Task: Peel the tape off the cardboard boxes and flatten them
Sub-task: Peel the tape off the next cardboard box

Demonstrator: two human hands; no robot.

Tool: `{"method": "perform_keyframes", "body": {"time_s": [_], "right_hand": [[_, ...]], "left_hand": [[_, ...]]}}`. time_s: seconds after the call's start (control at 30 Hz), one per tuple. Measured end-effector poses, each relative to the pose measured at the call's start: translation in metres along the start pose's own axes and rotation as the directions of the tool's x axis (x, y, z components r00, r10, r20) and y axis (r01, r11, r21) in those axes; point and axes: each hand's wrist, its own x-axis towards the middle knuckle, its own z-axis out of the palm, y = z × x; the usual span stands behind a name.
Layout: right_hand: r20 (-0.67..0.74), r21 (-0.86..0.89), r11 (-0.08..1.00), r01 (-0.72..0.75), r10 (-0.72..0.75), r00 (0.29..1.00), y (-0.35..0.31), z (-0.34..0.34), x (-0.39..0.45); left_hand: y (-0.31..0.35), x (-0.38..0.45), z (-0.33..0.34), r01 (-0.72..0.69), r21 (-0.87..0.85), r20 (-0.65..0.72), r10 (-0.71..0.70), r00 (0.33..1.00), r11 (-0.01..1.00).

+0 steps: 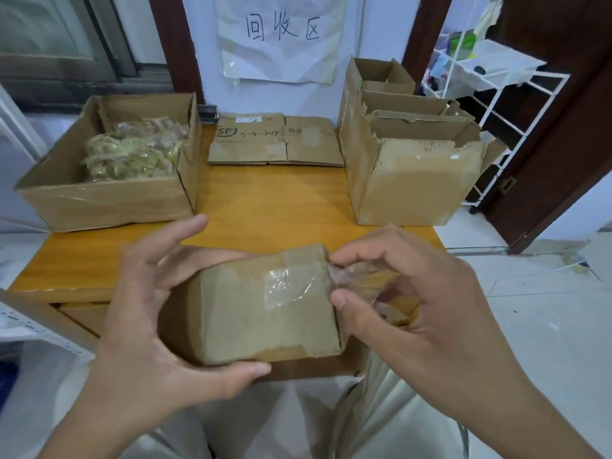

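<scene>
A left hand (155, 313) grips a small cardboard box (265, 309) above the table (275, 200); the right hand (414, 293) pinches its clear tape (357, 279).

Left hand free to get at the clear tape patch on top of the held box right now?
Probably not. The left hand grips the small box from its left end, steadying it. The tape patch lies uncovered, but reaching it means releasing that grip while the right hand pulls tape.

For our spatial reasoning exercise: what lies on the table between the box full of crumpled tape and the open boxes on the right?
In the head view, flattened cardboard boxes lie at the back; nearer, bare wooden table.
</scene>
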Motion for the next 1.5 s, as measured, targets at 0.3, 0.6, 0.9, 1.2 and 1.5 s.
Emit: {"method": "perform_keyframes", "body": {"time_s": [0.3,0.6,0.9,1.2,1.5], "right_hand": [[0.22,0.061,0.997,-0.047,0.032,0.975,0.0,-0.011,0.006],[0.244,0.032,0.999,0.03,-0.037,0.969,0.002,-0.006,0.019],[0.147,0.155,0.985,0.08,-0.103,0.984,0.002,-0.005,0.015],[0.228,0.089,0.994,0.063,-0.082,0.97,-0.005,-0.014,0.024],[0.136,-0.14,0.967,0.212,-0.194,0.972,-0.003,-0.012,0.02]], "left_hand": [[-0.006,-0.008,0.0,0.086,-0.138,-0.013,-0.089,0.996,0.987],[-0.009,-0.009,0.001,0.125,-0.174,-0.019,-0.13,0.991,0.977],[-0.004,-0.002,0.001,0.284,-0.349,0.047,-0.286,0.957,0.893],[-0.001,0.004,0.0,0.214,-0.215,0.068,-0.204,0.977,0.953],[0.004,0.008,-0.008,0.16,-0.106,0.09,-0.15,0.984,0.982]]}}
